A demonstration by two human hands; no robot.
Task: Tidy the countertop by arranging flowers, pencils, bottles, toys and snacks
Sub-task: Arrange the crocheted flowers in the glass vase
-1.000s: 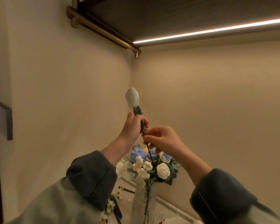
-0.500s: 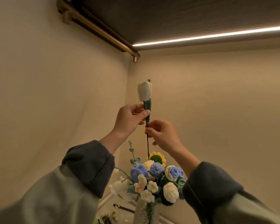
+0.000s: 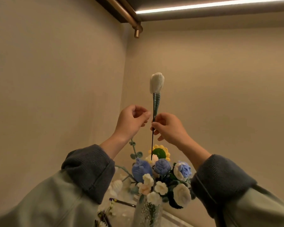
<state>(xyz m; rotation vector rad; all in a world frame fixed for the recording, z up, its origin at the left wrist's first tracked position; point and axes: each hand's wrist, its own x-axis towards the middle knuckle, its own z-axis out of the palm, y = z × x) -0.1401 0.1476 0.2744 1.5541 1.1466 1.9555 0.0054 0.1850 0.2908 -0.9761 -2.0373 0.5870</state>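
Head view, as I read it: my right hand [image 3: 170, 128] pinches the thin dark stem of the white knitted flower [image 3: 156, 85], held upright, bloom high. The stem's lower tip meets the top of the bouquet [image 3: 161, 177] in the glass vase [image 3: 147, 213] on the bench [image 3: 126, 210]. My left hand [image 3: 129, 120] sits just left of the stem, fingers clenched on nothing.

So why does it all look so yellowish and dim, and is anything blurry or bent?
Head view: the light strip overhead gives a warm, dim glow and is itself blown out white; the white flower is fairly sharp, the bouquet below softer; the sleeves loom stretched at the wide-angle edges.
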